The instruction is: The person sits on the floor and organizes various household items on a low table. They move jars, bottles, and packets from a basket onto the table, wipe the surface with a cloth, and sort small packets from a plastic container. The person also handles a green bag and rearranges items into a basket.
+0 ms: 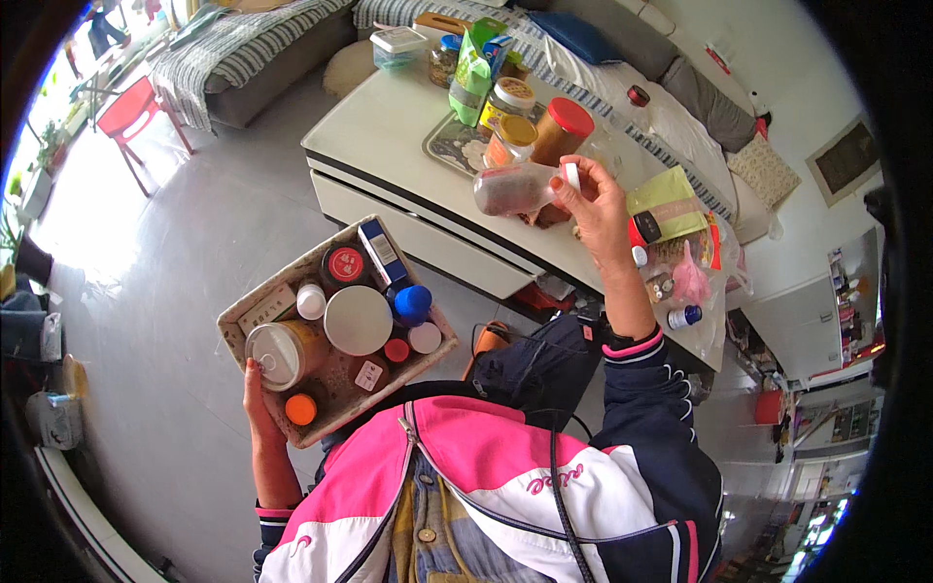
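My left hand (261, 404) grips the lower left side of a speckled plastic basket (251, 302), held in front of my body. Inside stand a tub with a translucent lid (275, 357), a jar with a broad pale lid (357, 321), a black jar with a red label (344, 264), a blue and white box (382, 251), a blue-capped bottle (412, 304) and an orange-capped bottle (300, 409). In my right hand (601, 218) is a clear bottle (514, 189) with a white cap, tilted on its side above the table. Dark contents show within it.
The white coffee table (364, 138) bears a red-lidded jar (568, 120), a yellow-lidded jar (516, 131), a green bag (472, 80) and a pink plastic bag (689, 277). A dark bag (536, 364) lies beside me. Behind the table is a sofa (656, 44); a red chair (131, 109) stands far left.
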